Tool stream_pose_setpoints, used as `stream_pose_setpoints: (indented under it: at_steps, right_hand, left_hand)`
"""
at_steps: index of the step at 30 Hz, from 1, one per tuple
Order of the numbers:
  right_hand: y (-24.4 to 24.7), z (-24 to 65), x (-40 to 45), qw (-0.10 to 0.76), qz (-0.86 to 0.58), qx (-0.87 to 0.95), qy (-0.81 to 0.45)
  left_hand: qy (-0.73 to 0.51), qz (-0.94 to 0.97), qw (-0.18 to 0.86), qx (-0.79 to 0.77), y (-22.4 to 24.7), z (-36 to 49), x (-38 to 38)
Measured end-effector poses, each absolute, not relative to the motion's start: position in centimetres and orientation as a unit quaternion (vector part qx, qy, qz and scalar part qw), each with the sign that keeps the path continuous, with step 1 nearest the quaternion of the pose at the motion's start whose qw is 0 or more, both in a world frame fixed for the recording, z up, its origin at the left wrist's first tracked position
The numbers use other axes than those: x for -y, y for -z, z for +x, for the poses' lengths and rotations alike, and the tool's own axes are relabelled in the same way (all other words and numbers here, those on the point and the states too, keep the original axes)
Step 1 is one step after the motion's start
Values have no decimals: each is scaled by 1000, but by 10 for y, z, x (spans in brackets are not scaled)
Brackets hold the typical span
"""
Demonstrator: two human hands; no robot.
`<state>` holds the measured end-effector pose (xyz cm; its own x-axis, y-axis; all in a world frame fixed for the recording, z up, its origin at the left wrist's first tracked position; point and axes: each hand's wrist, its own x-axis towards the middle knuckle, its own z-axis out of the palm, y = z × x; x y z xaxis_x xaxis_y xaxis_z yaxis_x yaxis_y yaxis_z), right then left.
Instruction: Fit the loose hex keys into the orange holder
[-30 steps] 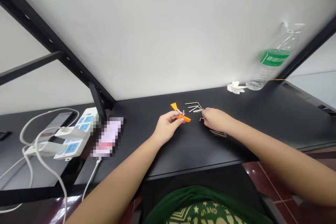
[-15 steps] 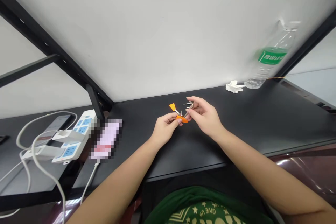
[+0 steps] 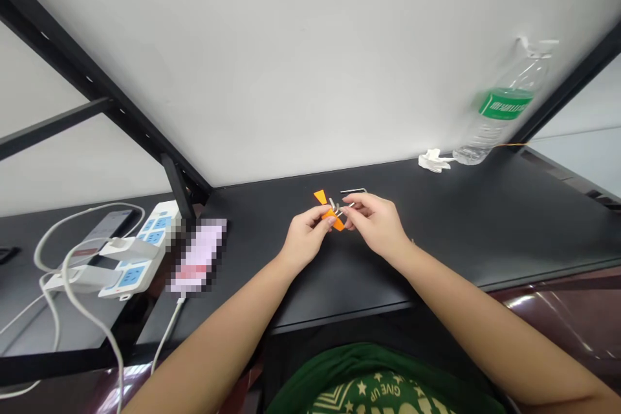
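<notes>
Over the middle of the black table, my left hand (image 3: 306, 233) pinches an orange plastic piece (image 3: 334, 220) between thumb and fingers. Small metal rods stick up from it. Close by on its right, my right hand (image 3: 376, 220) is closed with thumb and fingertips on a thin metal hex key (image 3: 345, 208), which meets the orange piece. A second orange tab (image 3: 320, 196) shows just beyond my left fingertips; whether it is joined to the held piece I cannot tell. Behind my right fingers lies an L-shaped hex key (image 3: 353, 191) on the tabletop.
To the left are a phone (image 3: 198, 255) on a charging cable and a white power strip (image 3: 150, 236) with plugs. A crumpled tissue (image 3: 434, 160) and a clear bottle with a green label (image 3: 507, 103) stand at the back right. A black frame (image 3: 121, 103) rises at left.
My right hand has lowered slightly, its fingers closing in by the orange piece. The orange piece has tilted, its right end lower. The L-shaped key behind my fingers shows more fully.
</notes>
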<state>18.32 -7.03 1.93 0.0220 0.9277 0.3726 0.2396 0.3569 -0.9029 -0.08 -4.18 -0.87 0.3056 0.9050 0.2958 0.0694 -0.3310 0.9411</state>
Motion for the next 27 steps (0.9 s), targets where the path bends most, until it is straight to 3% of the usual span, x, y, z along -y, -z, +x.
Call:
stream_pose_setpoints:
  at_steps: [4,10,18,22,24,27]
  right_hand:
    - [-19,179,77,471,-484,686,-271]
    - [-9,184,74,394,-482,749,-227]
    - [-19,205,86,338,-472,783,-224]
    - [-29,263,95,225,-566,783,-124]
    - [-30,286,97,135,-590,786,-122]
    - [-27,298,98,74,-596,788,-134]
  left_hand:
    - [-448,701,422,-360,9,-3,42]
    - [-419,691,463,-364,5,0,45]
    - [-356,769,287,-446,0,-3,49]
    - [-332,806,228,-434,-1,-8,48]
    - [-344,820,198,-413,-2,-8,48]
    - [-386,819,169,-389,-3,-6,48]
